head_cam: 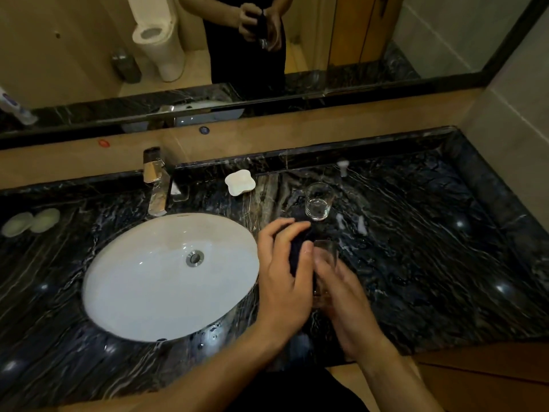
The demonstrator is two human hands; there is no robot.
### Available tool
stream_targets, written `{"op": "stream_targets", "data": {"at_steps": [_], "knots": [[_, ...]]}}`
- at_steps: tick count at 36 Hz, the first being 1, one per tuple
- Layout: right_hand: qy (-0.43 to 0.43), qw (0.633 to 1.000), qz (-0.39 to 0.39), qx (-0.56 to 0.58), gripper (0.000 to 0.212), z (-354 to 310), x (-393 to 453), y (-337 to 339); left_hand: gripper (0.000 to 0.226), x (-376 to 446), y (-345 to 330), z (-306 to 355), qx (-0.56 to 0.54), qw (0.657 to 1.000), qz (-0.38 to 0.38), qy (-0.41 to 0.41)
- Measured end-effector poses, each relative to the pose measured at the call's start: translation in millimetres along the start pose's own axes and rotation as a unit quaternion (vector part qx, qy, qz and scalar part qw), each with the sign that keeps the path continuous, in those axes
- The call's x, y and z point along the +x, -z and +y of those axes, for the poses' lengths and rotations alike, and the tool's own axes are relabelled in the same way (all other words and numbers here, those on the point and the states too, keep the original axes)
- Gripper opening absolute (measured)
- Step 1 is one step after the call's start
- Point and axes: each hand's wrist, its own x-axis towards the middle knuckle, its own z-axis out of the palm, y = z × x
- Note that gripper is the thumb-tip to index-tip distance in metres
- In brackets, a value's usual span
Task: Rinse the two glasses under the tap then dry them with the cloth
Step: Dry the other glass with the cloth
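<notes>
Above the dark marble counter, right of the sink, my left hand (282,272) grips a dark cloth (298,248), and the cloth lies against a clear glass (328,252). My right hand (341,295) is wrapped round that glass from the right side; the hand is blurred. The glass's lower part is hidden by both hands. A second clear glass (318,201) stands upright on the counter just behind them, untouched. The chrome tap (156,185) stands behind the sink, and no water shows from it.
The white oval sink (133,278) lies left of my hands. A white soap dish (240,182) sits behind it, two pale round soaps (29,223) at far left. A mirror runs along the back wall. Small white bits (350,223) lie on the counter right of the glasses.
</notes>
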Motion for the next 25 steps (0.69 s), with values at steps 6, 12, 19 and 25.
{"op": "stream_targets", "data": {"at_steps": [6, 12, 19, 25], "knots": [[-0.08, 0.961, -0.054, 0.26, 0.046, -10.4, 3.4, -2.5, 0.028, -2.8, 0.9, 1.1, 0.008, 0.998, -0.007, -0.063], [-0.075, 0.953, -0.01, 0.292, 0.076, -12.4, 7.2, 0.8, 0.029, -33.8, -0.1, -10.0, 0.044, 0.987, -0.058, -0.14], [-0.073, 0.957, -0.071, 0.272, 0.069, -3.5, 4.2, 1.4, 0.023, -3.4, 3.4, 3.9, -0.055, 0.997, 0.042, 0.039], [-0.068, 0.979, -0.069, 0.18, 0.055, -11.7, 8.2, 6.2, 0.016, 36.8, 8.2, -7.9, -0.106, 0.975, 0.01, 0.197]]}}
